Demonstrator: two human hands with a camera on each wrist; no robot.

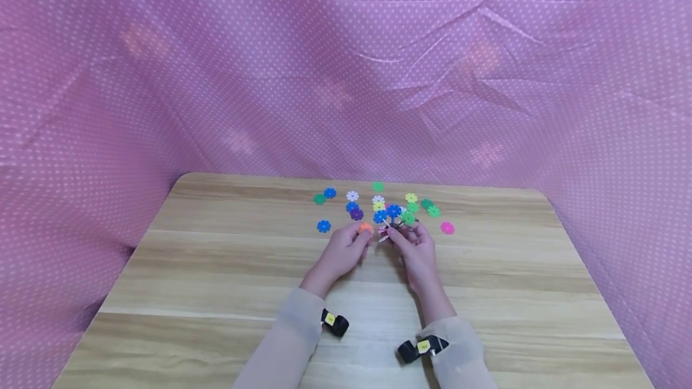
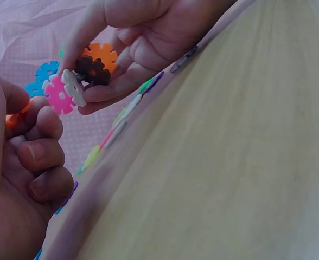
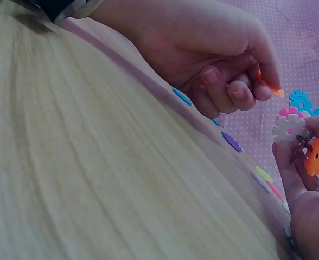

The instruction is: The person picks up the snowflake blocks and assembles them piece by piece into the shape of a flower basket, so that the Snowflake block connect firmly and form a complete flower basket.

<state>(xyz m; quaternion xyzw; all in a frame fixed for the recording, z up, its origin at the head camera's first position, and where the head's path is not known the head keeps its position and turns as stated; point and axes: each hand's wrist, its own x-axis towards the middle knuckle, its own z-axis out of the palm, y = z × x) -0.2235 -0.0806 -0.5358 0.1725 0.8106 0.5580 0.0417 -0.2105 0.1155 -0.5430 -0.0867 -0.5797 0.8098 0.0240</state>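
Observation:
My left hand [image 1: 344, 249] pinches an orange notched plastic disc [image 1: 366, 227] between thumb and finger, the other fingers curled in the left wrist view. Just to its right, my right hand [image 1: 418, 254] grips a cluster of slotted-together snowflake discs. In the left wrist view the cluster has a white disc [image 2: 74, 88], a pink disc [image 2: 58, 95], blue discs [image 2: 45, 73], a dark brown disc [image 2: 93, 70] and an orange disc [image 2: 101, 56]. A small gap separates the held orange disc [image 3: 273, 89] from the cluster's white disc [image 3: 288, 128] in the right wrist view.
Loose discs lie flat on the wooden table [image 1: 216, 281] beyond the hands: several green ones, blue discs [image 1: 324, 226], a purple disc [image 1: 356, 214], a white disc [image 1: 352, 196], yellow ones and a pink disc [image 1: 447, 228]. A pink dotted curtain [image 1: 346, 77] encloses the table's back and sides.

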